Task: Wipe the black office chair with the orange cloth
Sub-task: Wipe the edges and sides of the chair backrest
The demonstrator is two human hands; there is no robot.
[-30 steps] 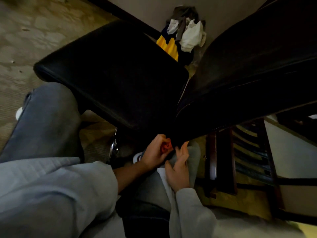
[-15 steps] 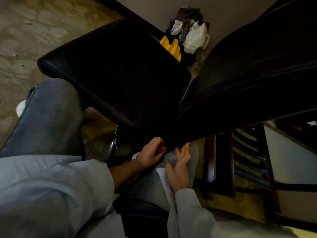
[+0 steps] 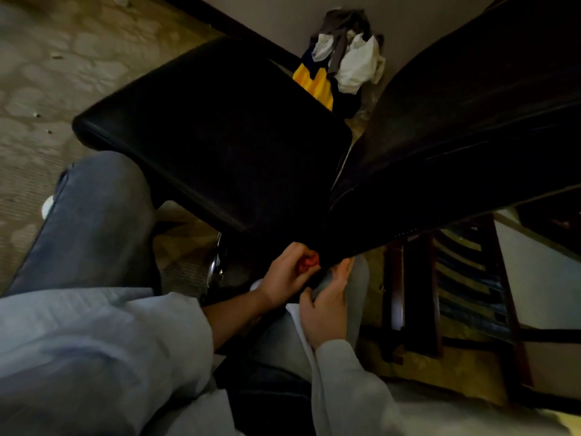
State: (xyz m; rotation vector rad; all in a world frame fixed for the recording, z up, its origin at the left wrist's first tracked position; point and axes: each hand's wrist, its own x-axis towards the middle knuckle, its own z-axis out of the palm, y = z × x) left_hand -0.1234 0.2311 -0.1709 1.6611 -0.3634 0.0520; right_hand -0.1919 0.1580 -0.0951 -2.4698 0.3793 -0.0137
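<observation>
The black office chair fills the middle of the view, with its seat (image 3: 220, 146) to the left and its backrest (image 3: 465, 127) rising to the right. My left hand (image 3: 287, 273) is shut on the bunched orange cloth (image 3: 309, 262) and presses it against the chair's near lower corner, where seat and backrest meet. My right hand (image 3: 327, 306) is right beside it, fingers spread and fingertips touching the underside edge of the backrest. Most of the cloth is hidden inside my fist.
My jeans-clad knee (image 3: 94, 215) is beside the seat's left edge. A heap of clothes (image 3: 345, 61) lies against the wall behind the chair. A dark wooden chair frame (image 3: 456, 287) stands at the right. The chrome chair base (image 3: 217, 265) shows under the seat, above patterned carpet (image 3: 47, 73).
The cloth in my left hand slid slightly along the chair's lower corner. My right hand stayed under the backrest edge.
</observation>
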